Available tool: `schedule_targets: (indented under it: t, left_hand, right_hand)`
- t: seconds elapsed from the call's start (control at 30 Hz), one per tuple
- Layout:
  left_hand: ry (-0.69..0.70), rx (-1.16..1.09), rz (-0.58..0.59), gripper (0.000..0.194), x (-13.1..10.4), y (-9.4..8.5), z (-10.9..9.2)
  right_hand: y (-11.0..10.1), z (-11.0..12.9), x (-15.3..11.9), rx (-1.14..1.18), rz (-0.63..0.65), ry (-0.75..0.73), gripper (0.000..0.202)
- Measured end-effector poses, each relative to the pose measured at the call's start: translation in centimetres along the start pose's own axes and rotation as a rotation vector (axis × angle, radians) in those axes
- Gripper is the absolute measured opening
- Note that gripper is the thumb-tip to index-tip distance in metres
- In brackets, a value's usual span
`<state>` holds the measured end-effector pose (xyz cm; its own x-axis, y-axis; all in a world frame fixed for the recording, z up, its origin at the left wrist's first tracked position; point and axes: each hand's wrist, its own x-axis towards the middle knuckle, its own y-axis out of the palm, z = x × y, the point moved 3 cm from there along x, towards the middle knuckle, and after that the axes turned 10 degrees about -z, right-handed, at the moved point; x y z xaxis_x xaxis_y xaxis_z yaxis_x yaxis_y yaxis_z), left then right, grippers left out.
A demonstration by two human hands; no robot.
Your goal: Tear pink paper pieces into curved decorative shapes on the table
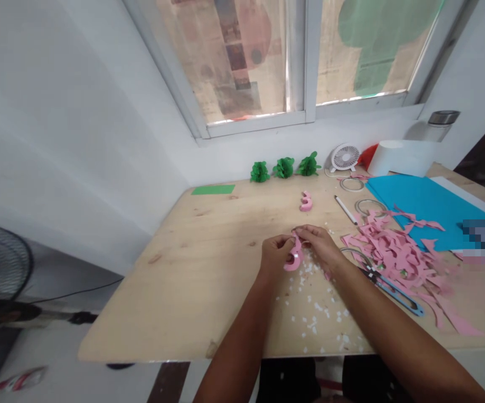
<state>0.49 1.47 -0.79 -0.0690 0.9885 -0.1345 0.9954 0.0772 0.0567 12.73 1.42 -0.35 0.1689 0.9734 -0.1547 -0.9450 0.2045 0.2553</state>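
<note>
Between my two hands is a curved pink paper cutout (295, 261), held just above the wooden table (208, 280). My left hand (274, 254) pinches its left side, fingers closed. At its upper right, the fingertips of my right hand (318, 242) are closed on the same cutout. A small white square shows on its face. Beyond my hands lies another wavy pink cutout (306, 201). Small white paper bits (315, 308) are scattered below and between my forearms. A blue-handled cutter (397, 292) rests beside my right forearm.
Pink paper scraps (397, 252) are heaped at the right, with tape rolls (370, 208) and a marker (345, 210) nearby. Blue sheets (427, 207) lie behind them. Green paper figures (284, 167) and a small white fan (344, 157) stand along the wall. A green strip (212, 190) lies far left.
</note>
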Motion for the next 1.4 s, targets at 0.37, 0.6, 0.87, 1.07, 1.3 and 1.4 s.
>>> schedule_targets:
  t: [0.37, 0.6, 0.87, 1.07, 1.3, 1.4]
  left_hand:
    - [0.033, 0.005, 0.027, 0.023, 0.2, 0.1, 0.1]
    - [0.114, 0.021, -0.001, 0.02, -0.1, 0.2, -0.5]
    - [0.049, -0.024, 0.043, 0.026, -0.2, 0.2, 0.1]
    - [-0.044, -0.107, 0.101, 0.033, 0.5, 0.3, 0.6]
    - [-0.055, -0.171, 0.182, 0.032, 0.0, -0.2, -0.3]
    - [-0.022, -0.149, 0.23, 0.035, -0.4, -0.5, -1.1]
  right_hand:
    - [0.2, -0.2, -0.1, 0.016, 0.007, -0.019, 0.026]
    - [0.1, -0.7, 0.3, 0.027, 0.028, -0.025, 0.025]
    - [-0.1, -1.0, 0.4, 0.038, -0.035, -0.029, 0.023]
    - [-0.4, -1.0, 0.8, 0.057, -0.072, -0.036, 0.023]
    - [-0.5, -0.5, 0.7, 0.11, -0.114, -0.01, 0.022]
    - [-0.5, -0.2, 0.5, 0.143, -0.122, 0.021, 0.022]
